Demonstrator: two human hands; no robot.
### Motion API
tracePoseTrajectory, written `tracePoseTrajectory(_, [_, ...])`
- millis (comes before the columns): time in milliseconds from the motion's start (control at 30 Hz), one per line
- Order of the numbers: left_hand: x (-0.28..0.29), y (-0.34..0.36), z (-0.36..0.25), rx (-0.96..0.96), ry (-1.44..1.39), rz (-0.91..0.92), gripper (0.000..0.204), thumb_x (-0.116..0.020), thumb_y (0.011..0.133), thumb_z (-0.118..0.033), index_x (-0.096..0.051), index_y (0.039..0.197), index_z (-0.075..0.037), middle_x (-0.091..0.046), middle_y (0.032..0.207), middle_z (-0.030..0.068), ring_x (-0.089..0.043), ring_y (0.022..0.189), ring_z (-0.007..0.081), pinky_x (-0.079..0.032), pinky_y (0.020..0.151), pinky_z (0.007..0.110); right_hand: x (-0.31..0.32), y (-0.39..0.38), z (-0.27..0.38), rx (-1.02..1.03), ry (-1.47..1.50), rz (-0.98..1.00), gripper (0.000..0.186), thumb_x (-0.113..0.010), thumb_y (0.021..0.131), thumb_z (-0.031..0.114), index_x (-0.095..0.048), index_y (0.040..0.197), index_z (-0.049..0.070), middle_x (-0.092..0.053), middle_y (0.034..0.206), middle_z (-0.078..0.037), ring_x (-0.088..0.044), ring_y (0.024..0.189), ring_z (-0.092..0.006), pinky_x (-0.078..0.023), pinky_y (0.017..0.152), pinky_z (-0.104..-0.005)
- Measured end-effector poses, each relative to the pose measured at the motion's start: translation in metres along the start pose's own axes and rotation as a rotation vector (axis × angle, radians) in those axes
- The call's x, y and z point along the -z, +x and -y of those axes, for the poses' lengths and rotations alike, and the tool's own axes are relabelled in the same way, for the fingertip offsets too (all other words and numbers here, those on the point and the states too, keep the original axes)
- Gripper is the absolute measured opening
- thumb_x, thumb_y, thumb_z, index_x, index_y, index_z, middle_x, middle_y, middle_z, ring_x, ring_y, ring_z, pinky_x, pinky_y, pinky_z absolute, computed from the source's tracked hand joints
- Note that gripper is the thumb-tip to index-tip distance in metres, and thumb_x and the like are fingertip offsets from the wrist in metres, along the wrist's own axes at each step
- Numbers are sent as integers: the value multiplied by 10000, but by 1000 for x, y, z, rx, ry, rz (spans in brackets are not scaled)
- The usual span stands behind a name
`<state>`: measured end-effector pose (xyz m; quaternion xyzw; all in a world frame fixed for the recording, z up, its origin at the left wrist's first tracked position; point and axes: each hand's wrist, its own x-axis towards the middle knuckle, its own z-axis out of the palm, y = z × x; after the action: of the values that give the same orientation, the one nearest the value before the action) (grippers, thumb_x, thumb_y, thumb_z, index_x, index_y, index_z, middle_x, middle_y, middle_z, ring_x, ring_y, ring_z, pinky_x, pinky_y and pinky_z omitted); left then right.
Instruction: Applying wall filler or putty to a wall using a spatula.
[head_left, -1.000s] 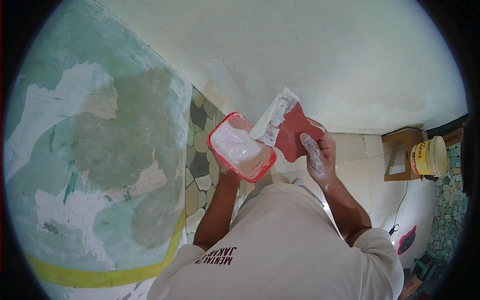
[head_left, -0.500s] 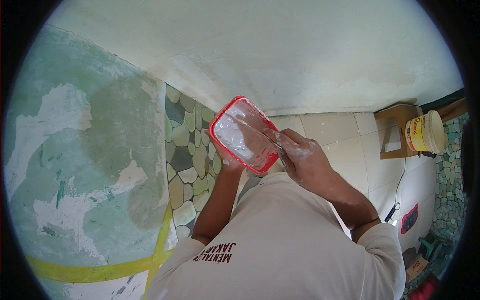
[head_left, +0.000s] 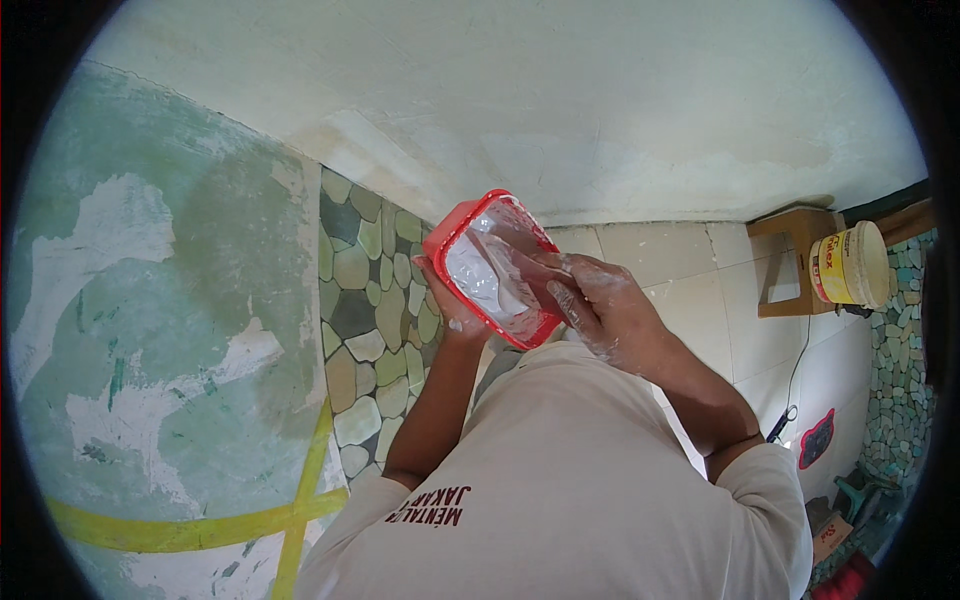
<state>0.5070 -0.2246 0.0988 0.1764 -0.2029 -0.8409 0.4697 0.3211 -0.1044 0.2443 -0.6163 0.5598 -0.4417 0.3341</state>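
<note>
A red plastic tub [head_left: 447, 228] with white paste [head_left: 470, 268] in it is held in front of my body, its mouth tilted toward me. My left hand [head_left: 458, 312] grips it from the left and beneath; part of that hand is hidden behind the tub. Over the tub's right rim reaches my right hand [head_left: 615, 312], smeared with white and closed round the handle of a putty knife [head_left: 518, 268]. The knife's flat blade lies inside the tub against the paste, and paste coats part of it.
A pale wall [head_left: 600, 120] rises just ahead. To the left stands a patchy green wall [head_left: 230, 250] beside pebble-patterned tiles [head_left: 360, 300]. At right, a yellow-and-white bucket [head_left: 845, 265] rests against a brown stool [head_left: 785, 240]; a thin cable [head_left: 800, 360] trails on the floor tiles.
The tub has tipped, showing more of its outer left side. My right hand has turned, and the knife blade now lies differently in the paste, with white on it.
</note>
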Motion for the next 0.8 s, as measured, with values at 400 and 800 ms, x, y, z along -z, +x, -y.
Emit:
tracePoseTrajectory(400, [-34, 3, 4, -35, 2, -63, 862, -265, 898, -770, -369, 1443, -110, -426, 1433, 71, -406, 1316, 264, -312, 1117, 426, -3, -25, -16, -176, 599, -286, 336, -509, 982, 61, -504, 1298, -53, -640, 1077, -152, -600, 850, -124, -499, 774, -275])
tracePoseTrajectory(800, [-32, 0, 10, -63, 184, 18, 919, -255, 873, -803, -366, 1442, -90, -443, 1416, 81, -417, 1314, 266, -315, 1111, 430, 2, -28, -17, -28, 122, -140, 352, -531, 924, 22, -518, 1271, -33, -628, 1068, -220, -654, 889, -301, -523, 770, -358])
